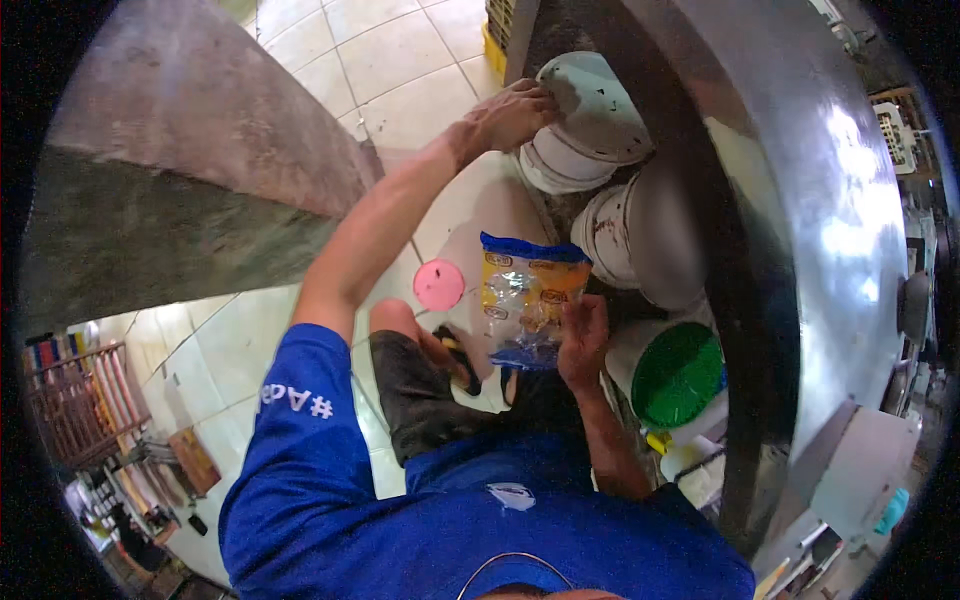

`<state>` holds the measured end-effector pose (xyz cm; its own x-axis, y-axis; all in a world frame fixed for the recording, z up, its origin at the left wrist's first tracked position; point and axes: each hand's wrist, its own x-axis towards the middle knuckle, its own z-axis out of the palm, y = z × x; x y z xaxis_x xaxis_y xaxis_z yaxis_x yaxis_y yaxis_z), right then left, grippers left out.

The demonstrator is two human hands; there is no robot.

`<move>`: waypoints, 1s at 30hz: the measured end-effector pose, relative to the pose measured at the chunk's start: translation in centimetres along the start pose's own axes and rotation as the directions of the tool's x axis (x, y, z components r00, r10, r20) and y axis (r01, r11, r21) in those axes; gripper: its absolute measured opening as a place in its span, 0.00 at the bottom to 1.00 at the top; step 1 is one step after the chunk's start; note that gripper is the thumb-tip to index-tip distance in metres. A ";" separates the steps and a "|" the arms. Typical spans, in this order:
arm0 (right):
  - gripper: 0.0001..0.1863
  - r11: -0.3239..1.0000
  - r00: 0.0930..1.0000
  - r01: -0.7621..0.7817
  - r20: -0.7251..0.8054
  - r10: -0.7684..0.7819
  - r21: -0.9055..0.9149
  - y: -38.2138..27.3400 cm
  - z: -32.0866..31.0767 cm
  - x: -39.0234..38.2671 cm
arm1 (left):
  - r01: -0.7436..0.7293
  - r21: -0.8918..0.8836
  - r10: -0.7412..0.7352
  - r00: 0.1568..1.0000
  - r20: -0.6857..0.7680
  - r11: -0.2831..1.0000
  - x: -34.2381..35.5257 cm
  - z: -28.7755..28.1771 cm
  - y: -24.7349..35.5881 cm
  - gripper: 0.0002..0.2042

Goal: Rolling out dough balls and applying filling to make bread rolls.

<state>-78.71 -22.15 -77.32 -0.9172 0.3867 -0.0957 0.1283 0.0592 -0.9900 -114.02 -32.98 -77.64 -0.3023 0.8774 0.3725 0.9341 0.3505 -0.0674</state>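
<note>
My left hand (515,112) reaches forward, its fingers bent over the near-left edge of a pale round bucket lid (605,115). Dark specks dot this lid, which sits on a white bucket (560,165). Close to my body, my right hand (583,335) grips the right side of a clear plastic packet (525,300) with blue and yellow print. The packet looks mostly see-through; whether anything is inside I cannot tell. On the floor to its left is a small pink round lid or tub (438,284).
A second white bucket (605,230) and a green-topped tub (678,375) stand under the counter (840,220) on my right. A thick concrete slab (200,160) juts in from the left. A yellow crate (495,45) is at the far end of the tiled floor (395,55).
</note>
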 end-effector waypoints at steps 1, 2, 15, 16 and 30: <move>0.05 0.998 0.999 0.018 -0.032 -0.016 0.054 3.1 0.7 0.8 | -0.096 0.024 0.095 0.995 0.036 0.995 0.4 1.4 -0.6 0.23; 0.05 0.993 0.998 0.039 -0.060 -0.032 0.109 6.1 1.2 1.7 | -0.189 0.050 0.185 0.980 0.078 0.981 0.7 2.7 -1.1 0.24; 0.05 0.984 0.992 0.117 0.036 -0.123 0.134 23.2 0.5 2.4 | -0.208 0.302 0.206 0.978 0.039 0.930 0.7 7.6 3.2 0.16; 0.06 0.992 0.995 0.094 0.038 -0.097 0.087 22.8 0.0 2.0 | -0.147 0.271 0.153 0.988 -0.001 0.951 1.0 6.8 3.3 0.16; 0.10 0.739 0.742 0.640 -0.415 -0.526 0.208 10.7 0.2 12.2 | 0.080 -0.225 -0.124 0.974 -0.188 0.971 4.3 0.2 1.9 0.16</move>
<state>-88.57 -17.00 -89.12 -0.5916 0.6381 0.4929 -0.5708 0.1003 -0.8149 -113.54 -28.51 -76.32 -0.3744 0.7497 0.5457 0.9257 0.3365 0.1728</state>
